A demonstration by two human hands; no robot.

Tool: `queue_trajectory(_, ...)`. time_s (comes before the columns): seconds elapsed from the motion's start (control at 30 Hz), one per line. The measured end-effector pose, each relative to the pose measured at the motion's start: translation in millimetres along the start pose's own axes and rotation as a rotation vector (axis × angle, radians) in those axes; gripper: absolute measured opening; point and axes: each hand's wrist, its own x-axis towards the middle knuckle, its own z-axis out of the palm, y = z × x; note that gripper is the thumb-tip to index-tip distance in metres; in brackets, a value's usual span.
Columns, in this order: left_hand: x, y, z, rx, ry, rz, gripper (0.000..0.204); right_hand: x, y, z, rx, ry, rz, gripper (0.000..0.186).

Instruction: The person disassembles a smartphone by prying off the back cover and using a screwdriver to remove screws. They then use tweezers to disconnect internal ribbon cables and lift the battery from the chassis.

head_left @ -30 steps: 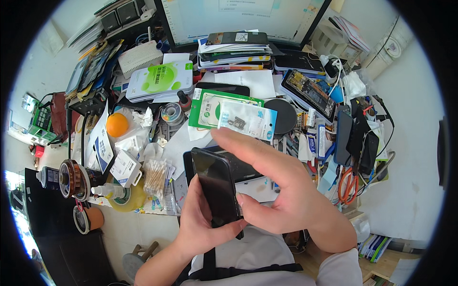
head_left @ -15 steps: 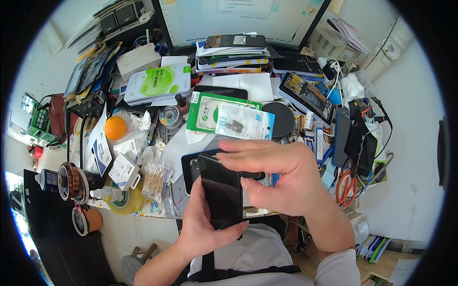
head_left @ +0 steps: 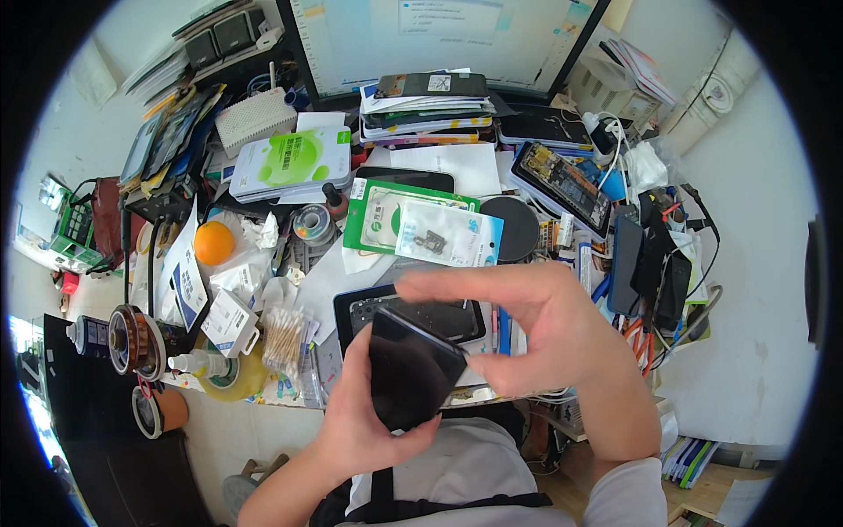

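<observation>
A black smartphone (head_left: 411,373) is held tilted above the front edge of the desk, its dark screen facing up. My left hand (head_left: 364,422) grips it by the lower part, fingers along one side and thumb along the bottom edge. My right hand (head_left: 527,329) is beside the phone's upper right corner, thumb and fingers apart in a wide C shape, with nothing between them; the thumb tip is close to the corner, and I cannot tell whether it touches. Behind the phone lies a dark flat case-like device (head_left: 465,321), partly covered by my right hand.
Behind are a green-framed packet (head_left: 369,215), a clear bag of small parts (head_left: 452,235) and a black round pad (head_left: 512,228). Cotton swabs (head_left: 285,338), a white box (head_left: 230,322) and an orange (head_left: 213,243) lie left. An opened phone (head_left: 566,189) rests at right, below the monitor (head_left: 439,44).
The phone has tipped and turned, its top now pointing more to the right. My right hand has spread wider and shifted slightly, uncovering more of the dark device behind.
</observation>
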Motion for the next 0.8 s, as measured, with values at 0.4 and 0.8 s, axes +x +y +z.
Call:
queue_trajectory(0.4,8.1,3.5,-17.8,0.219,-0.172,0.247,0.119,-1.4,0.4,-1.3,0.281,-0.240,0.240,0.079)
queue_trajectory(0.8,16.6,0.5,-14.7,0.286,-0.175,0.266,0.103,2.2,-4.0,0.6,0.104,-0.134,0.211,0.044)
